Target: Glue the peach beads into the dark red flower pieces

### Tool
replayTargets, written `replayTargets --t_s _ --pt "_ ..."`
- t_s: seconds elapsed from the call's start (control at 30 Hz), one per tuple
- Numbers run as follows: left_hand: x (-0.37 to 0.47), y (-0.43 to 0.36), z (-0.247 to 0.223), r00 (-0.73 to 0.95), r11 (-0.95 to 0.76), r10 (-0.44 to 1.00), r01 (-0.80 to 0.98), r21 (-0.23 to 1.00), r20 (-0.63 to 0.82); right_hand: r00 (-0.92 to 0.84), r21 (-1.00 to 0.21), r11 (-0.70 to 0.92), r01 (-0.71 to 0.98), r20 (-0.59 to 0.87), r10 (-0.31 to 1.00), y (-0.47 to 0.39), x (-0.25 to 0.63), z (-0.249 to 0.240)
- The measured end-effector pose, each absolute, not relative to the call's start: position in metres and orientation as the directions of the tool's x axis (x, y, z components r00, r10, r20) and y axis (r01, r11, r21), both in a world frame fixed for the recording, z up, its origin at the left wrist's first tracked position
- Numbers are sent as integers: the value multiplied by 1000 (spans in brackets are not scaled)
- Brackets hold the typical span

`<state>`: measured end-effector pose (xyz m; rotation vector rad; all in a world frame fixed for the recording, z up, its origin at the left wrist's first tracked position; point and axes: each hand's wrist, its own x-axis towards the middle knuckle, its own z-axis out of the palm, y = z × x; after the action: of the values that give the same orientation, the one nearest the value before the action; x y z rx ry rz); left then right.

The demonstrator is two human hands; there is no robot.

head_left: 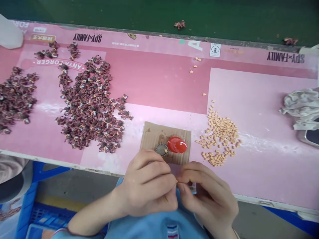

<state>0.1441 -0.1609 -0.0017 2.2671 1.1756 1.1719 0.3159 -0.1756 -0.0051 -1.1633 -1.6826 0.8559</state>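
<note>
My left hand (149, 186) is closed, its fingers curled, and whatever it grips is hidden. My right hand (210, 196) meets it at the table's front edge, thumb and forefinger pinched at a tiny tan piece (176, 181) that shows between the two hands. Just beyond them lies a cardboard square (149, 132). On it sit a glossy red dish or cap (176, 144) and a round dark metal disc (161, 149) with a tan bit on top. To the right spreads a heap of small tan pieces (221, 132).
A large pile of small dark-brown figures (89, 106) with tan bands covers the left middle, and another pile (16, 99) lies farther left. Crumpled pale cloth (301, 106) rests at the right. Two brown figures lie on the green surface (124, 15) behind. Blue crates (47, 212) stand below.
</note>
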Motion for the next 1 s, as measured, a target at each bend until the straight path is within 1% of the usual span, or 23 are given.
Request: replayTargets --t_s 0.13,0.2,0.23,0.3,0.37,0.43,0.5,0.67,0.73,0.83,0.93,1.0 --pt "139 -162 -2 384 -624 780 526 577 493 -163 -907 288 308 248 955 -173 316 -3" --pt "128 -163 -4 406 -628 777 551 550 481 -141 -886 289 363 255 957 -172 320 -4" --pt "119 -162 -6 395 -613 786 594 521 475 -122 -857 297 420 271 955 -171 323 -4" --pt "98 -160 -10 340 -521 833 746 414 437 -95 -751 323 576 331 939 -167 330 -5" --pt "76 -155 -14 241 -352 898 896 271 368 -118 -599 356 718 399 909 -162 337 -6" --pt "60 -149 -17 195 -247 936 957 151 292 -184 -465 398 791 440 879 -155 341 -6" --pt "52 -142 -17 213 -249 940 962 109 266 -247 -383 438 813 454 856 -149 342 -5" --pt "53 -130 -10 322 -372 889 923 100 325 -346 -288 488 824 427 835 -142 339 2" --pt "53 -128 -7 332 -385 880 917 102 338 -361 -271 490 828 410 837 -142 338 4" --pt "49 -127 -5 332 -396 878 908 136 346 -379 -246 490 837 385 841 -144 338 7" --pt "47 -130 -4 270 -363 895 904 225 356 -425 -212 520 828 367 827 -143 339 8" --pt "52 -134 -4 135 -271 919 898 346 370 -467 -186 555 811 365 805 -143 340 9"
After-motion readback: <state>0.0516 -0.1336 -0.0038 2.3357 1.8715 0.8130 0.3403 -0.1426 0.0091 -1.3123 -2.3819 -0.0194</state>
